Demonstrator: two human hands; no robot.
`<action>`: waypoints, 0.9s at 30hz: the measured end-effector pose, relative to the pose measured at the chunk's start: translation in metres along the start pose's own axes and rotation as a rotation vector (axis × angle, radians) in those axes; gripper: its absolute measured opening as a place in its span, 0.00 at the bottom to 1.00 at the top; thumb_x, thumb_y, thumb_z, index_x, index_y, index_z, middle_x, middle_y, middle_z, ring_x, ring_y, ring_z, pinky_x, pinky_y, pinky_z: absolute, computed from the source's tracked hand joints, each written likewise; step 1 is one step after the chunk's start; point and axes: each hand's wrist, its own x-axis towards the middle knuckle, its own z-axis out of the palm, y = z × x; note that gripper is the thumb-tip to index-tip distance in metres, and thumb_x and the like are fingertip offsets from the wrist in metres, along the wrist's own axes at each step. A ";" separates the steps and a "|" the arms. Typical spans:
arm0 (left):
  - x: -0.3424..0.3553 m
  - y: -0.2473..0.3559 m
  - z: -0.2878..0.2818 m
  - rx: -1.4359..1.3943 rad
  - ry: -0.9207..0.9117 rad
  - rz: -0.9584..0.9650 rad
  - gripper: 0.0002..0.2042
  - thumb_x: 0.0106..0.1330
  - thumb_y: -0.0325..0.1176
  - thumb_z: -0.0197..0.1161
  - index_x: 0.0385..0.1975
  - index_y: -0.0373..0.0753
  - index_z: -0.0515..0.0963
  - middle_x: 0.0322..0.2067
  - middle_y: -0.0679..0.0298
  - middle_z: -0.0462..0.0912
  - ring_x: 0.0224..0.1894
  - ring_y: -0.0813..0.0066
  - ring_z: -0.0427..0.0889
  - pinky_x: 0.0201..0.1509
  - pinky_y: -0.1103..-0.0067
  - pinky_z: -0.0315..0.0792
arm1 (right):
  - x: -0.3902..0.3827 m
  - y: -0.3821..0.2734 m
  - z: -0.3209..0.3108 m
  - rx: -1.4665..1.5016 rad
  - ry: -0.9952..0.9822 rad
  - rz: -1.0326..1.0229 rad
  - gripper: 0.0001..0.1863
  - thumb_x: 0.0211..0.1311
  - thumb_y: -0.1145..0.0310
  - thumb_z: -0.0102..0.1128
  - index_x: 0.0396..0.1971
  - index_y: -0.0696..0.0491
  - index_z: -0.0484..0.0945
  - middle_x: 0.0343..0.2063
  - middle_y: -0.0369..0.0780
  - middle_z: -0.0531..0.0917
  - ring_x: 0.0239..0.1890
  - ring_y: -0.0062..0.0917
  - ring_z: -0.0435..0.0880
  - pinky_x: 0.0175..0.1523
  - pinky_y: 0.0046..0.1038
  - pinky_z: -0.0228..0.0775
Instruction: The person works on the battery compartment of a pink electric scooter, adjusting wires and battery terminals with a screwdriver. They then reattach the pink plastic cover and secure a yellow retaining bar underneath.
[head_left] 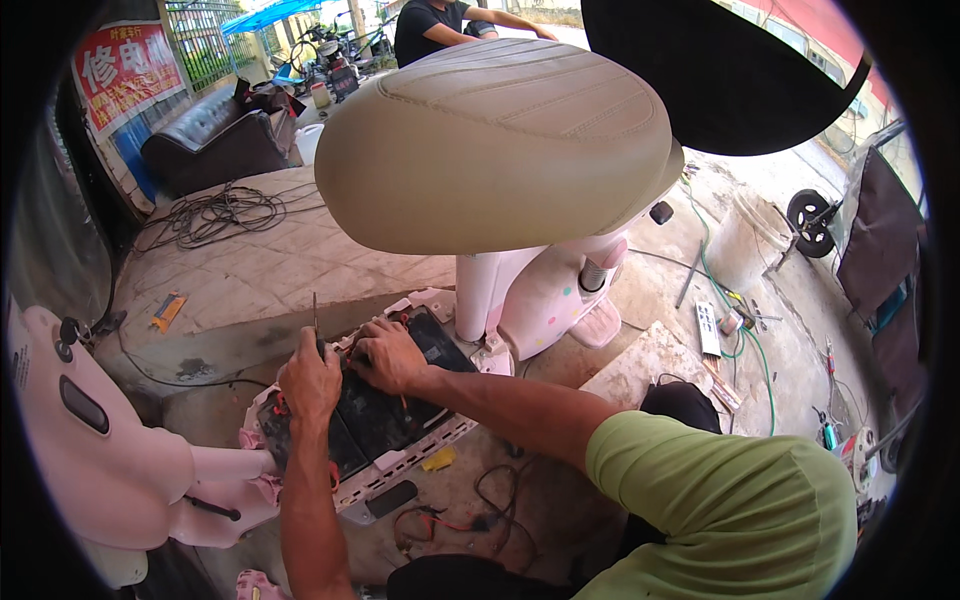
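Seat, beige and ribbed, stands tipped up over a pink scooter. Below it the floorboard bay holds black batteries — both hands work there. The left hand is fisted around a thin screwdriver standing upright; the right hand rests curled, fingertips pressed on the battery tops, gripping nothing visible.

A dusty grey concrete floor carries a pale pink scooter near its middle. A tangled black cable coil lies toward the far left; a white power strip and green hose lie to the right.
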 end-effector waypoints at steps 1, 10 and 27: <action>0.002 0.001 -0.001 -0.004 -0.012 0.012 0.13 0.70 0.38 0.60 0.48 0.38 0.74 0.34 0.43 0.86 0.37 0.37 0.85 0.42 0.51 0.77 | -0.001 0.003 0.001 0.010 0.002 0.000 0.14 0.56 0.58 0.69 0.34 0.54 0.87 0.45 0.42 0.82 0.57 0.39 0.76 0.62 0.40 0.68; -0.004 0.002 0.003 -0.055 0.020 -0.022 0.14 0.70 0.39 0.60 0.50 0.39 0.74 0.34 0.41 0.86 0.37 0.37 0.85 0.41 0.50 0.77 | 0.001 0.002 0.004 -0.049 0.039 -0.044 0.13 0.56 0.59 0.68 0.33 0.53 0.87 0.43 0.41 0.83 0.55 0.38 0.78 0.61 0.40 0.69; 0.007 0.016 -0.007 -0.086 0.136 -0.088 0.15 0.70 0.38 0.60 0.51 0.39 0.75 0.36 0.41 0.86 0.41 0.36 0.85 0.45 0.49 0.76 | -0.001 -0.004 -0.006 -0.012 -0.012 0.016 0.16 0.54 0.58 0.71 0.35 0.55 0.87 0.46 0.44 0.81 0.58 0.39 0.76 0.64 0.41 0.67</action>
